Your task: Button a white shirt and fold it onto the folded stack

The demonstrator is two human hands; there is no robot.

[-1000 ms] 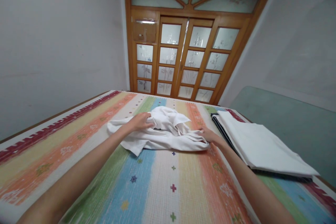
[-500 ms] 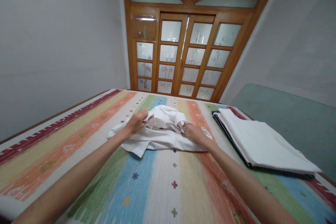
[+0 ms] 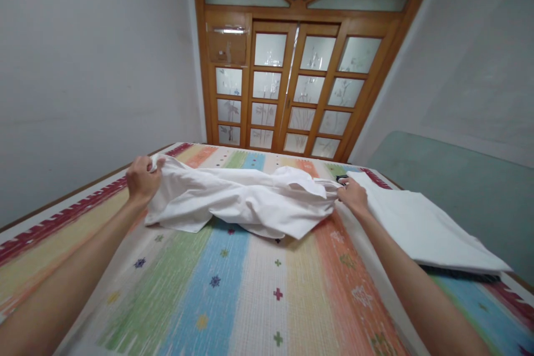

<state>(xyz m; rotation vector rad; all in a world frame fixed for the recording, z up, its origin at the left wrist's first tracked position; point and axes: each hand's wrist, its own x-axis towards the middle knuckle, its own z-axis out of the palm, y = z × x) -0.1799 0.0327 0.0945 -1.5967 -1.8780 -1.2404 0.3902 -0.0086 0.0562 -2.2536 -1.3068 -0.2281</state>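
White cloth (image 3: 246, 194), bunched half a second ago, now stretches wide: our left hand (image 3: 144, 178) has moved well away from the folded pile (image 3: 429, 228), our right hand (image 3: 352, 194) nearer to it. We judge the crumple is opening lengthwise, though creases remain. Our hands are apart, each pinching one end of the cloth, left of the pile above one striped cover (image 3: 258, 300). We count one loose cloth, one pile, two hands.

Nearer than the crumpled white cloth (image 3: 237, 194), a hand could cross the striped multicoloured woven cover (image 3: 256, 303); right of that cloth, flat folded white fabric (image 3: 429, 231) blocks passage.
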